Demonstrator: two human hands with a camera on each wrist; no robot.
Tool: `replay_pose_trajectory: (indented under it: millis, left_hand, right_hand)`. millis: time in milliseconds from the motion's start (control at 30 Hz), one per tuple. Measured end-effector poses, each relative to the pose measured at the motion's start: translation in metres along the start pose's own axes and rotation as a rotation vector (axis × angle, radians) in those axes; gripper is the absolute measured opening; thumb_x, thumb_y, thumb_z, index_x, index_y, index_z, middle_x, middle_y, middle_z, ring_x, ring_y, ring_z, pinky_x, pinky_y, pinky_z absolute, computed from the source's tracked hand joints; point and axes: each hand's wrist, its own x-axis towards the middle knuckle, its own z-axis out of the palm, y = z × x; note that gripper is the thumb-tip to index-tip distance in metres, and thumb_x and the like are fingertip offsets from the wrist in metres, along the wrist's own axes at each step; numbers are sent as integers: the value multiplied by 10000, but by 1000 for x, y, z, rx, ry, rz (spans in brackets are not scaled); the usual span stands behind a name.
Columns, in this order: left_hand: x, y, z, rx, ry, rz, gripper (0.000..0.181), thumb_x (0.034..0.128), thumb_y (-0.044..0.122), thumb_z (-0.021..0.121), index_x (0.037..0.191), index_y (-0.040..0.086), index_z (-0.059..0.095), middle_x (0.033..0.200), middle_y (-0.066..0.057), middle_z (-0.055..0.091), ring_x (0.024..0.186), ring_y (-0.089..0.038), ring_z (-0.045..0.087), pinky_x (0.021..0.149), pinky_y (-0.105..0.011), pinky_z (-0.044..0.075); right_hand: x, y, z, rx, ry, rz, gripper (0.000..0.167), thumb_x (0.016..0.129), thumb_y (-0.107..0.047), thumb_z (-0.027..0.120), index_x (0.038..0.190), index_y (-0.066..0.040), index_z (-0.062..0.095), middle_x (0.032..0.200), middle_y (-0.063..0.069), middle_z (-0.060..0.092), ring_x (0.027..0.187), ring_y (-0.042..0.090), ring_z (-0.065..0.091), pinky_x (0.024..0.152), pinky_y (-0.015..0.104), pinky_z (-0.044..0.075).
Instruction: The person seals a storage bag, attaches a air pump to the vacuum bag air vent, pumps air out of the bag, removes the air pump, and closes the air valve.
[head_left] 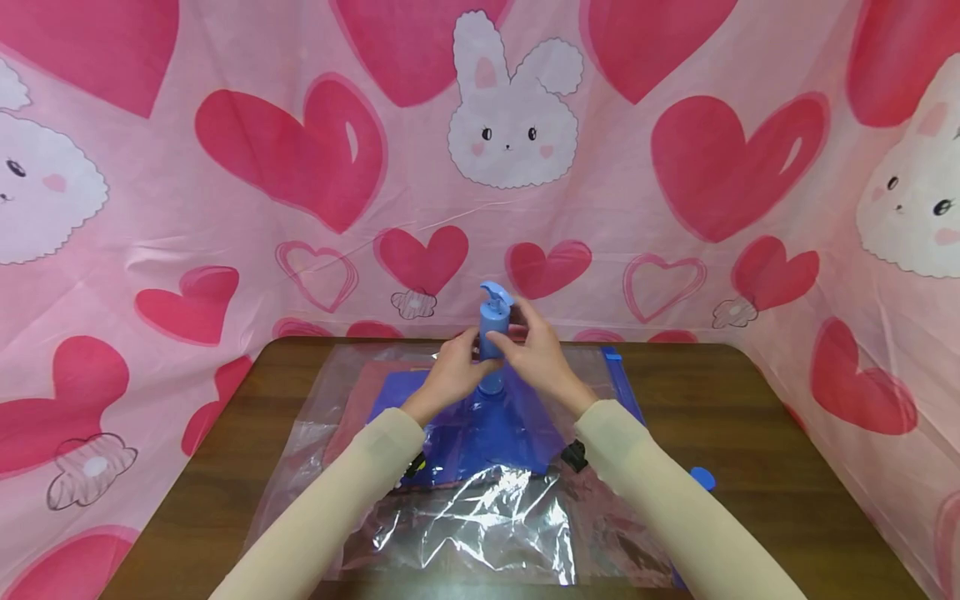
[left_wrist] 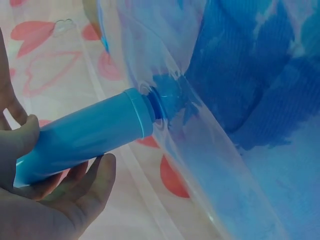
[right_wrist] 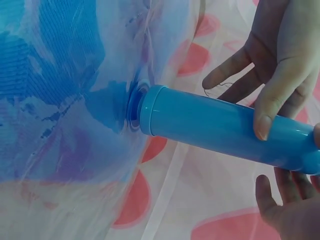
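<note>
A light blue hand pump [head_left: 491, 321] stands upright on a clear plastic storage bag [head_left: 450, 525], its curved handle [head_left: 497, 293] on top. In the left wrist view the pump's [left_wrist: 95, 127] narrow end meets a round blue valve [left_wrist: 156, 102] on the bag's film. My left hand [head_left: 453, 367] holds the pump's barrel from the left, thumb and fingers around it. From the right, my right hand [head_left: 540, 354] grips the barrel higher up, thumb across the front; its other fingers are partly hidden behind. Folded blue fabric [head_left: 480, 446] lies inside the bag.
Pinkish fabric [head_left: 348, 408] shows beside the blue inside the bag. A blue zip strip [head_left: 628, 387] runs along the bag's right edge. On the dark wooden table [head_left: 720, 417] lies a round blue cap [head_left: 702, 478], close to the right sleeve. A heart-printed curtain [head_left: 510, 217] hangs behind.
</note>
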Motion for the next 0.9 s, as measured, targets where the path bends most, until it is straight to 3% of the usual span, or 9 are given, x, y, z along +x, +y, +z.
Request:
replay_pose_trajectory:
  millis: [167,300,400,567,733,900]
  left_hand:
    - [1,1,0,-2,9,-12,464,942,185,820,1348,68,629,1254,-150,707,1112,-344,710,903,-468,595]
    - [2,2,-1,-15,-10,-15,458,969,187,792,1376,78,613,1267,-149,699,1126,-347,701,904,-477,594]
    - [2,2,-2,-30,-20,-5,464,979,170,779,1395,71,600,1268,-161,696,1131,-350,699,902,-478,596]
    - [2,3,-2,-39,-22,-16,473,976,166,780,1396,59,591,1286,-173,691,1131,-357,702,907,-481,594]
    - [3,3,-1,-18,-19,-28,480,964,166,793,1384,46,595,1293,-185,690,1142,-366,696,930,-497,582]
    - [5,2,1,-9,-17,-26,476,964,165,787,1388,51,603,1306,-168,690,1171,-349,684,934,-487,581]
  right_hand:
    - [3,1,0,-19,18,12,651,936,-138,816,1501,-62,501,1276,177,649,1129,359,654,993,544,533]
    - [2,2,-2,-8,-13,-15,701,950,-105,786,1558,-61,440,1368,208,622,1144,402,679,966,566,553]
    - [2,2,-4,-11,-41,-40,684,977,-75,744,1580,-62,421,1425,225,606,1185,415,671,979,560,548]
    - [3,1,-2,-44,-29,-70,613,975,-75,756,1525,-31,489,1349,225,647,1200,383,651,996,549,537]
    - [6,2,3,-94,18,-59,650,927,-117,824,1493,-6,525,1255,216,643,1116,374,644,959,534,548]
    - [4,0,2,-72,-4,-33,693,943,-84,784,1554,-7,466,1358,232,603,1140,408,657,955,535,566]
